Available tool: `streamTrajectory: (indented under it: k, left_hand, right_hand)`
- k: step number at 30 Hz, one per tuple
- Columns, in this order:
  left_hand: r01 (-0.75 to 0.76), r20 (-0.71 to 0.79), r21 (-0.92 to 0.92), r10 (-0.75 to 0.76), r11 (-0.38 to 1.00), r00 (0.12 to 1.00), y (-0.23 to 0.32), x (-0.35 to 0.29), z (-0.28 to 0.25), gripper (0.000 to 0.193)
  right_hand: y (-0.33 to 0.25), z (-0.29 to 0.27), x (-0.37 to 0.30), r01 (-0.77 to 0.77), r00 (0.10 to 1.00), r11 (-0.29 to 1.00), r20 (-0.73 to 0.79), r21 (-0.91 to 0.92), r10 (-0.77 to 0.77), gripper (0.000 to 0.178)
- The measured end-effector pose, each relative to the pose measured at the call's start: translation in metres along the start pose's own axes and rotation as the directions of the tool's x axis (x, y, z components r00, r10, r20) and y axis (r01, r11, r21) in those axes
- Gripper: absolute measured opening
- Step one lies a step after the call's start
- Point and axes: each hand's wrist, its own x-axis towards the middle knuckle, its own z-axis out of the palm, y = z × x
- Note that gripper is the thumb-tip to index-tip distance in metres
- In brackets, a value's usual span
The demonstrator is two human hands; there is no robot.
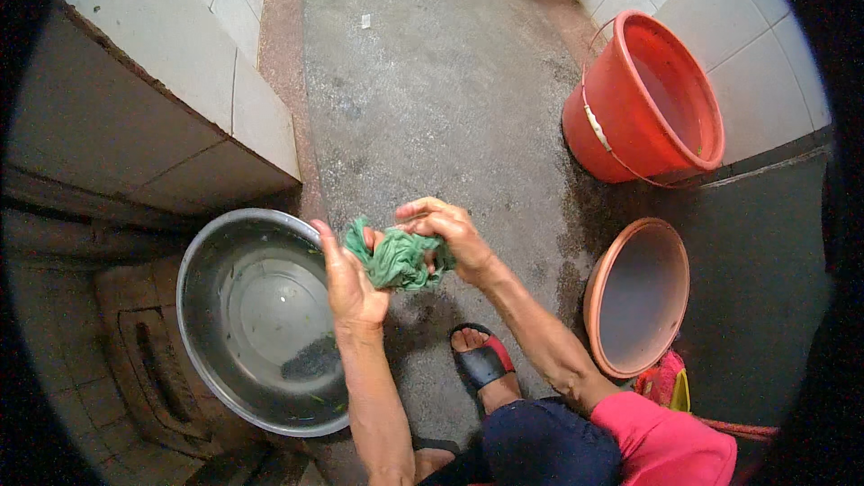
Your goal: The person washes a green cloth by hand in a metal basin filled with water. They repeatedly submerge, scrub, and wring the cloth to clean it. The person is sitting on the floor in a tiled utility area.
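A crumpled green cloth (pixel 407 261) is bunched between my two hands above the floor. My left hand (pixel 354 286) is closed on the cloth's left side, thumb pointing up and away from me, with most of its fingers hidden by the folds. From the right, my right hand (pixel 453 236) curls its fingers over the other end of the cloth. Close beside my left wrist stands a wide metal basin (pixel 200 306), holding a shallow layer of water with small green bits in it.
At the right, a red bucket (pixel 598 117) with a wire handle holds cloudy liquid. Nearer me, an orange-pink basin (pixel 592 306) also contains greyish liquid. A low tiled wall (pixel 171 54) rises at the left. My sandalled foot (pixel 486 362) rests on the concrete floor (pixel 432 108).
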Motion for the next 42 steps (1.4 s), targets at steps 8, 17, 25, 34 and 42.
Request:
streamTrajectory:
  k: [8, 17, 25, 34, 42]
  left_hand:
    - [-0.111, 0.085, 0.304, 0.089, 0.946, 0.992, -0.011, -0.017, 0.026, 0.054]
    - [-0.197, -0.031, 0.512, 0.247, 0.836, 0.968, -0.007, -0.021, 0.013, 0.021]
    - [-0.253, -0.119, 0.224, 0.285, 0.941, 0.951, -0.022, -0.002, 0.007, 0.02]
    - [-0.098, -0.422, 0.317, 0.233, 0.943, 0.876, -0.072, 0.019, -0.004, 0.044]
    - [-0.233, -0.085, 0.446, 0.3, 0.864, 0.95, -0.062, 0.002, -0.046, 0.033]
  right_hand:
    - [0.001, -0.018, -0.01, 0.071, 0.997, 0.994, -0.015, 0.078, -0.07, 0.019]
    - [-0.015, -0.017, -0.01, -0.002, 0.999, 0.87, 0.034, 0.493, -0.017, 0.014]
    - [-0.014, -0.01, -0.009, 0.286, 0.937, 0.926, -0.131, -0.245, -0.324, 0.011]
    - [0.059, 0.036, -0.007, 0.191, 0.681, -0.046, 0.166, -0.981, -0.713, 0.021]
    - [0.045, 0.032, 0.024, 0.253, 0.785, 0.548, -0.161, -0.797, -0.598, 0.045]
